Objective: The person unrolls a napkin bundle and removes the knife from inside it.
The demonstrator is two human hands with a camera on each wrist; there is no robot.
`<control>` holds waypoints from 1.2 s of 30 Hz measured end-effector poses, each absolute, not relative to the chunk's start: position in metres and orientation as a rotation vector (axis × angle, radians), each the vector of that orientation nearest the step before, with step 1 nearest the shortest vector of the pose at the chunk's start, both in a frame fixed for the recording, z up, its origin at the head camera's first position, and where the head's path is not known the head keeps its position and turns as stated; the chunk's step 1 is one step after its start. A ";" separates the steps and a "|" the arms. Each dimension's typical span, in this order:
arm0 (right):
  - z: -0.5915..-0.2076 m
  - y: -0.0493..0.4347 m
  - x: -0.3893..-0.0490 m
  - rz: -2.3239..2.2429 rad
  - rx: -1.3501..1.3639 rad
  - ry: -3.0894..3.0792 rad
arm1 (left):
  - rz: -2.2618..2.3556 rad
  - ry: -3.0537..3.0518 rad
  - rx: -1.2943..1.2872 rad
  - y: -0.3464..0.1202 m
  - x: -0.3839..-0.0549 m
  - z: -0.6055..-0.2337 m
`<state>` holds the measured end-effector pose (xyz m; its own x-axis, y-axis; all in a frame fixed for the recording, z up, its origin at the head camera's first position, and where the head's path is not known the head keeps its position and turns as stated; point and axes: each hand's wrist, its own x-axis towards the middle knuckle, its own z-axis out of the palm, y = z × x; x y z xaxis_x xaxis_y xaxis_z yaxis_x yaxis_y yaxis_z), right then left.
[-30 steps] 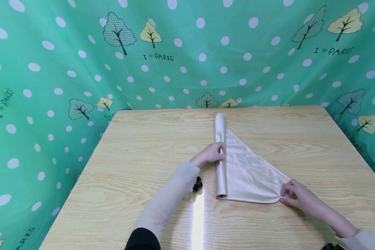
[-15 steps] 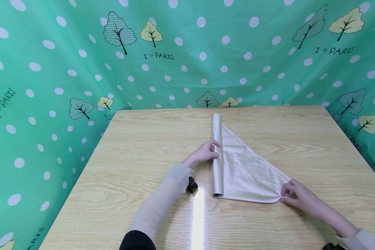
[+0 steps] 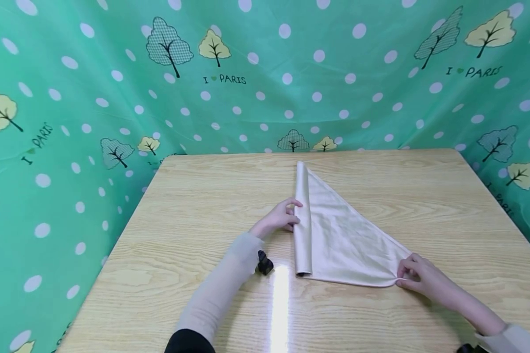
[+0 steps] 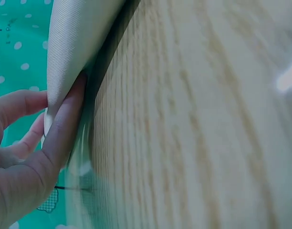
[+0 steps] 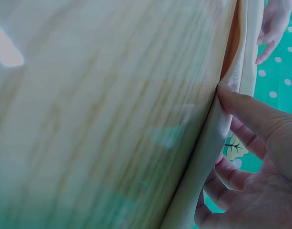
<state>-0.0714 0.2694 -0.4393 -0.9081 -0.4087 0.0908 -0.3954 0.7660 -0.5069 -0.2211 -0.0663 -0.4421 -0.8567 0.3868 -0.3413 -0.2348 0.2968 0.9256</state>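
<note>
A glossy off-white cloth [image 3: 342,235] lies on the table, its flat part tapering to a corner at the right. Along its left side the fabric is turned over into a loose roll [image 3: 304,240]. My left hand [image 3: 279,215] holds the outer edge of that roll near the middle; in the left wrist view the thumb lies under the fabric [image 4: 76,43] with fingers on the other side. My right hand [image 3: 426,279] pinches the right corner between thumb and fingers, gathering creases there. In the right wrist view the thumb presses the cloth's edge [image 5: 231,81].
The pale wood-grain table [image 3: 203,196] extends around the cloth. A green dotted curtain [image 3: 256,98] with printed trees hangs behind and at both sides. A bright light reflection [image 3: 280,309] shows on the tabletop. A black wrist camera [image 3: 265,263] sits on the left sleeve.
My left hand has moved left, carrying the roll's edge with it. More flat cloth now shows between the roll and the right corner. The right hand stays in place.
</note>
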 end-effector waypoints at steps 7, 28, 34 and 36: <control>-0.438 0.270 -0.070 -0.847 -0.690 2.940 | 1.588 2.048 0.064 -0.070 -0.216 -0.435; -0.436 0.270 -0.071 -0.833 -0.664 2.924 | 1.587 2.155 0.019 -0.075 -0.211 -0.431; -0.435 0.269 -0.070 -0.837 -0.668 2.937 | 1.483 2.293 0.065 -0.074 -0.212 -0.431; -0.434 0.269 -0.071 -0.837 -0.655 2.932 | 1.413 2.372 0.104 -0.073 -0.213 -0.428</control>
<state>-0.0708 0.2688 -0.4343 -0.9115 -0.4010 0.0911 -0.3886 0.7676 -0.5097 -0.2127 -0.0733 -0.4279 -0.9263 0.2514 -0.2807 -0.1271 0.4928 0.8608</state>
